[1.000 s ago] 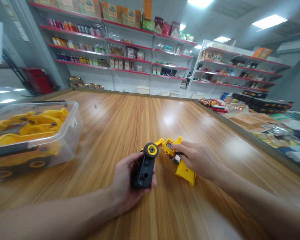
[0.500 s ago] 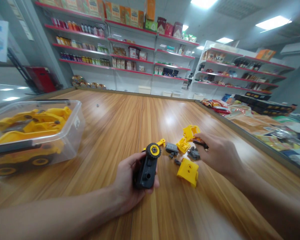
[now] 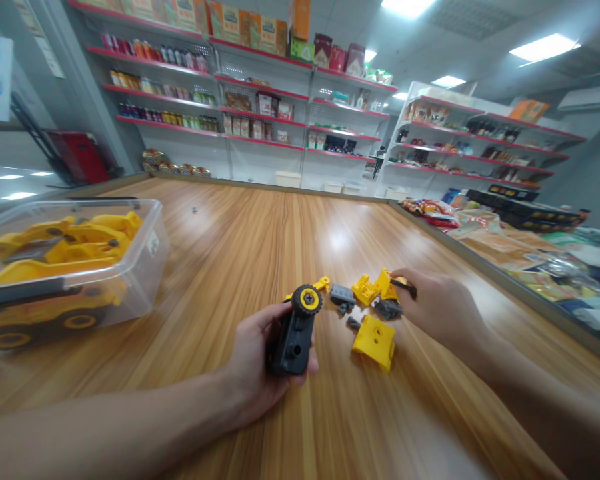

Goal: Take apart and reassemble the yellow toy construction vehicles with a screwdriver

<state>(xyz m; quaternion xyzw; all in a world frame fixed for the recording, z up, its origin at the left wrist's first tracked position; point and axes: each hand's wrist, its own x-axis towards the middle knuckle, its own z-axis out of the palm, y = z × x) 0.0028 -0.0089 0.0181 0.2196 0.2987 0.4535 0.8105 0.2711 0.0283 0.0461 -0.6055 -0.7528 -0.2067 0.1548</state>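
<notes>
My left hand is wrapped round a black toy vehicle chassis, tilted up off the table. One black wheel with a yellow hub sits at its upper end. My right hand is closed on a thin black stick-like tool, its kind too small to make out. Its fingertips touch a yellow toy part; whether they pinch it I cannot tell. Close by lie another yellow part, a grey block, a dark grey piece and a yellow panel with holes.
On the left of the wooden table stands a clear plastic box holding yellow toy vehicle parts. Bagged goods lie past the right-hand edge. Stocked shelves line the back wall. A tiny object rests far on the tabletop.
The yellow part at my right fingertips has come down towards the table, beside the other yellow part. My left hand and the chassis have hardly moved.
</notes>
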